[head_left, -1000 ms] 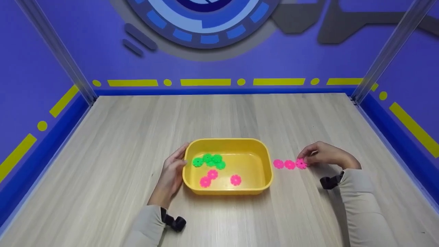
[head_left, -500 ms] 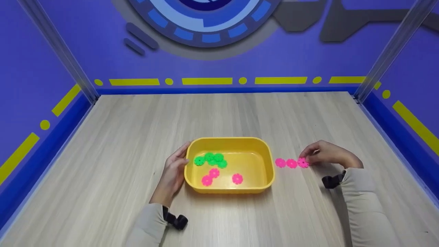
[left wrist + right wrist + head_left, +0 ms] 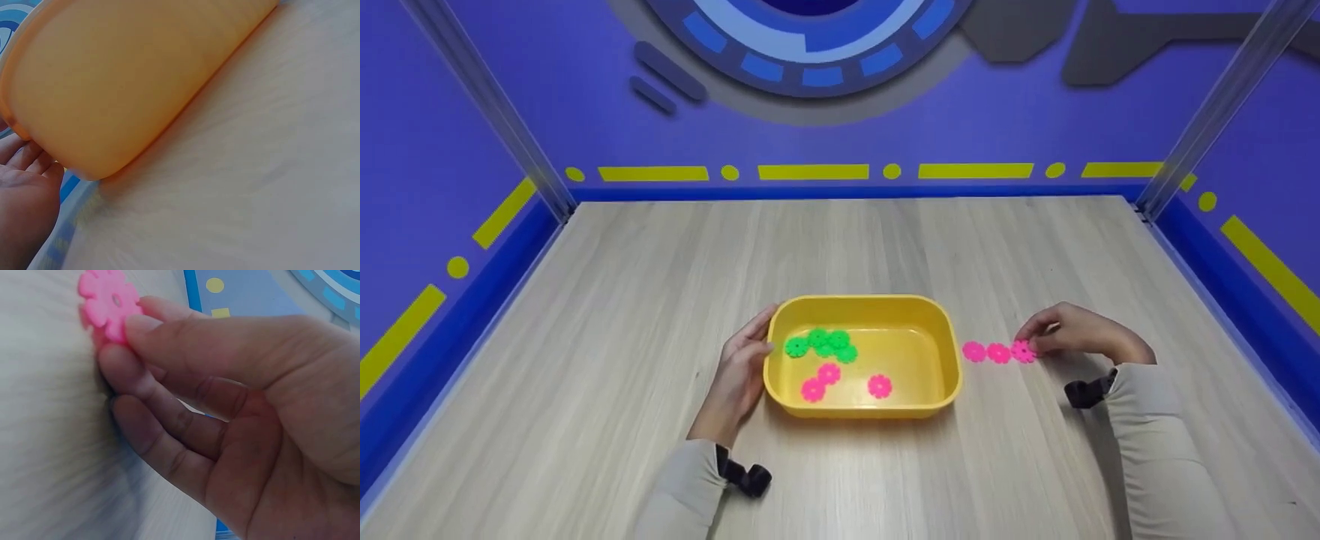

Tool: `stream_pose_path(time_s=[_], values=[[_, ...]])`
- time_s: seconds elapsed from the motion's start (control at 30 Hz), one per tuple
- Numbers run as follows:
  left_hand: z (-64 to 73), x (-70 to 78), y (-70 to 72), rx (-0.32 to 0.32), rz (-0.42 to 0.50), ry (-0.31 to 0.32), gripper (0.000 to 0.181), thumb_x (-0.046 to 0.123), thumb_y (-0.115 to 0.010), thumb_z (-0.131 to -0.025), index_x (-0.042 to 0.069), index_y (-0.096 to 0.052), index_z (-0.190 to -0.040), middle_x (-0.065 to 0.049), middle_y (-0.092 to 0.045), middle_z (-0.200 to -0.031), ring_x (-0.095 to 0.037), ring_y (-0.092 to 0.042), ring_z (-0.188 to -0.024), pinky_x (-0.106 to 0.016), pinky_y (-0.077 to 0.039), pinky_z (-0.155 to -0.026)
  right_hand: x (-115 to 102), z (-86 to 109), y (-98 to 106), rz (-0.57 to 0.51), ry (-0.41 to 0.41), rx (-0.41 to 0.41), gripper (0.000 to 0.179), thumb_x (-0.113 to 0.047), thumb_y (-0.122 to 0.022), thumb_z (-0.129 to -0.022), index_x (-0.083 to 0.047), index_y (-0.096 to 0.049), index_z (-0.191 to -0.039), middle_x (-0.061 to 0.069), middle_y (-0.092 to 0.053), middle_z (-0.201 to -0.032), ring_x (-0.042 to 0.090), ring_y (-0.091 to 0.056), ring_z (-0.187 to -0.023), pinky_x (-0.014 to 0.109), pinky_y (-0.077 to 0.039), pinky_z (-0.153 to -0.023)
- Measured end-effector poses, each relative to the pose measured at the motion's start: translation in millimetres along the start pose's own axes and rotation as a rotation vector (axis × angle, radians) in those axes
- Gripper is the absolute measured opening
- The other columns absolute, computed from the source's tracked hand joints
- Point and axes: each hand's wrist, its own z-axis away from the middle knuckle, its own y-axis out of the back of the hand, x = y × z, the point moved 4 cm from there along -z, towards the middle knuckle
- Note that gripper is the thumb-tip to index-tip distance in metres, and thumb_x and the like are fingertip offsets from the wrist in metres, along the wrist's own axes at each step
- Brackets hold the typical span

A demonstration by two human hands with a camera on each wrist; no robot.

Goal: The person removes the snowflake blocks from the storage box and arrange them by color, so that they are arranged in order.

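Observation:
My left hand [image 3: 741, 375] holds the left end of a yellow plastic tub [image 3: 862, 411], thumb at the rim and fingers along the outer wall. In the left wrist view those fingers [image 3: 27, 157] lie close under the tub's lip. Off to the tub's right, my right hand [image 3: 1076, 334] pinches a pink notched plastic disc [image 3: 1024, 351] between thumb and fingers, low over the table. This notched disc [image 3: 107, 301] shows a small slot at its centre in the right wrist view. Two more pink discs [image 3: 986, 352] lie in a row between it and the tub.
Inside the tub, several green notched discs [image 3: 825, 343] cluster at the left. Two touching pink discs [image 3: 820, 382] and a lone pink disc [image 3: 880, 386] lie nearer the front. Blue panels [image 3: 840, 135] wall the wooden table [image 3: 660, 285] at the back and sides.

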Motion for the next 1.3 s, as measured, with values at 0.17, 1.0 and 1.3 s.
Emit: stream_pose_path(time_s=[0.17, 1.0, 1.3], values=[[-1.7, 0.4, -0.7, -0.019, 0.001, -0.011, 0.067, -0.009, -0.037, -0.083, -0.007, -0.023, -0.149, -0.02, -0.021, -0.158, -0.027, -0.02, -0.147, -0.037, -0.022, -0.119, -1.2, 0.3, 2.3, 0.009, -0.004, 0.008, 0.02, -0.011, -0.065, -0.087, -0.005, -0.072, -0.105, 0.009, -0.071, -0.097, 0.006, -0.056, -0.079, 0.018, -0.048, -0.071], [-0.2, 0.7, 0.4, 0.003, -0.011, -0.006, 0.067, -0.01, -0.037, -0.082, -0.005, -0.027, -0.148, -0.017, -0.024, -0.158, -0.025, -0.022, -0.147, -0.037, -0.022, -0.119, -0.5, 0.0, -0.6, -0.027, -0.014, -0.002, 0.022, -0.011, -0.065, -0.087, -0.001, -0.071, -0.106, 0.01, -0.071, -0.095, 0.005, -0.055, -0.075, 0.019, -0.048, -0.067], [0.9, 0.2, 0.4, -0.003, -0.01, -0.002, 0.066, -0.009, -0.038, -0.083, -0.005, -0.026, -0.148, -0.017, -0.023, -0.158, -0.025, -0.022, -0.147, -0.037, -0.023, -0.119, 0.6, 0.2, -1.1, -0.03, -0.022, -0.005, 0.022, -0.01, -0.066, -0.086, -0.001, -0.071, -0.105, 0.009, -0.071, -0.093, 0.004, -0.055, -0.074, 0.019, -0.049, -0.067]])
